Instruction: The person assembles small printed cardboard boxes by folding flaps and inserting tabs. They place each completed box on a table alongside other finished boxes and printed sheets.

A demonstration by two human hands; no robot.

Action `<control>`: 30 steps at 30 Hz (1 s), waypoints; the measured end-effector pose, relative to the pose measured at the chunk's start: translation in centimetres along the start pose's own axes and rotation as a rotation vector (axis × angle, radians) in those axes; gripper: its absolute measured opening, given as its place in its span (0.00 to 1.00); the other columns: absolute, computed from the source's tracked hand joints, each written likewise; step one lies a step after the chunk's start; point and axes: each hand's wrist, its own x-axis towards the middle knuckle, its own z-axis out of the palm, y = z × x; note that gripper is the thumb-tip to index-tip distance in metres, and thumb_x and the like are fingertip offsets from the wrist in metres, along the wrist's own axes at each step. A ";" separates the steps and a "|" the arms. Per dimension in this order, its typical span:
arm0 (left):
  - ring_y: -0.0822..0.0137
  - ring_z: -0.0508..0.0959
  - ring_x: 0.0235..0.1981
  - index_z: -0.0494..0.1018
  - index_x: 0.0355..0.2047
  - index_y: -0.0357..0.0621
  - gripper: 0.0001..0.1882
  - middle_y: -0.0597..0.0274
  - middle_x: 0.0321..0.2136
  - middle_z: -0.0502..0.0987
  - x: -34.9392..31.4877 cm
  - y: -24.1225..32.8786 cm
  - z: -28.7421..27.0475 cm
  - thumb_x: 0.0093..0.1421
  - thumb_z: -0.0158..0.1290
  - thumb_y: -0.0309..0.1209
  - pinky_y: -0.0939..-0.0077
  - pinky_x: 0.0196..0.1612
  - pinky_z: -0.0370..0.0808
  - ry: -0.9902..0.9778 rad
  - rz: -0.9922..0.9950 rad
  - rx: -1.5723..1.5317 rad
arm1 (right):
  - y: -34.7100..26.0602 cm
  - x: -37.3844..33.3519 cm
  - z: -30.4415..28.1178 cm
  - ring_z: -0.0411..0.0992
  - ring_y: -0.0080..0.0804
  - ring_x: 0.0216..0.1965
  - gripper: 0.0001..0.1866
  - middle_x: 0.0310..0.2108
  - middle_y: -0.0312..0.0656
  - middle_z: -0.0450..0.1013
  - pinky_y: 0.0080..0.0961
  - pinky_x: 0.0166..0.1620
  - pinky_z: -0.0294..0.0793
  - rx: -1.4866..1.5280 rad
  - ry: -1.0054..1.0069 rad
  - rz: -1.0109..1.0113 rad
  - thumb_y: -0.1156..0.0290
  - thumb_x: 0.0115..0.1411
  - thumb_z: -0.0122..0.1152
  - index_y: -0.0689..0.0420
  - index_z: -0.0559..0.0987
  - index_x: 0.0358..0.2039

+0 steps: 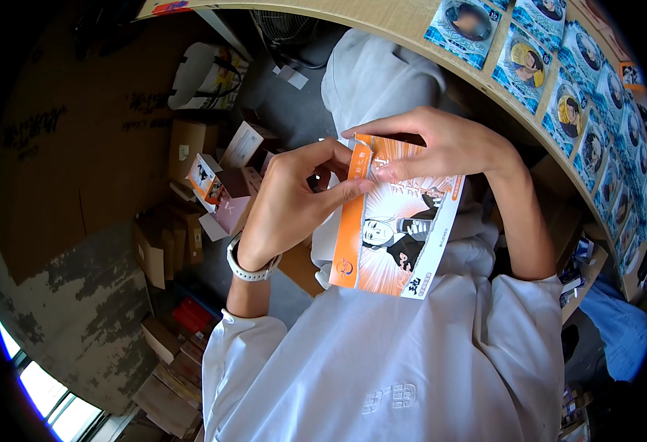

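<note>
An orange and white card box (pixel 393 236) with a black-and-white cartoon figure on its front is held up in front of my chest. My left hand (pixel 298 191) grips its left edge near the top, thumb on the front face and fingers behind. Across the upper end lies my right hand (pixel 449 147), its thumb pressed on the front and its fingers over the top edge. That top edge looks torn or lifted at the left corner. What is inside the box is hidden.
A wooden table (pixel 397 48) curves along the top and right, bearing rows of blue picture packs (pixel 522 66). On the floor at left are opened cartons (pixel 239 144), a white bag (pixel 205 77) and a stack of cardboard boxes (pixel 169 394). A fan (pixel 287 26) stands under the table.
</note>
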 end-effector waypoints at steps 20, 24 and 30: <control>0.77 0.69 0.26 0.81 0.36 0.36 0.09 0.66 0.29 0.79 -0.8 -0.3 -0.2 0.58 0.70 0.26 0.79 0.28 0.65 -0.055 0.139 -0.069 | 0.4 -0.1 -0.5 0.81 0.25 0.40 0.32 0.43 0.47 0.84 0.25 0.46 0.79 -0.079 0.027 -0.117 0.60 0.63 0.69 0.64 0.76 0.63; 0.79 0.70 0.30 0.81 0.38 0.34 0.10 0.67 0.32 0.79 -1.0 0.9 -0.4 0.60 0.68 0.25 0.80 0.32 0.63 -0.055 0.138 -0.050 | 1.3 0.1 -0.5 0.80 0.24 0.41 0.33 0.44 0.46 0.84 0.24 0.46 0.78 0.041 0.028 -0.045 0.59 0.63 0.70 0.65 0.75 0.63; 0.81 0.66 0.24 0.79 0.35 0.35 0.11 0.69 0.24 0.75 -0.7 0.7 -0.9 0.61 0.68 0.30 0.82 0.26 0.63 -0.142 0.005 -0.003 | 1.8 0.2 -0.4 0.80 0.23 0.41 0.34 0.44 0.45 0.84 0.24 0.46 0.78 -0.018 0.119 -0.149 0.57 0.63 0.71 0.64 0.75 0.64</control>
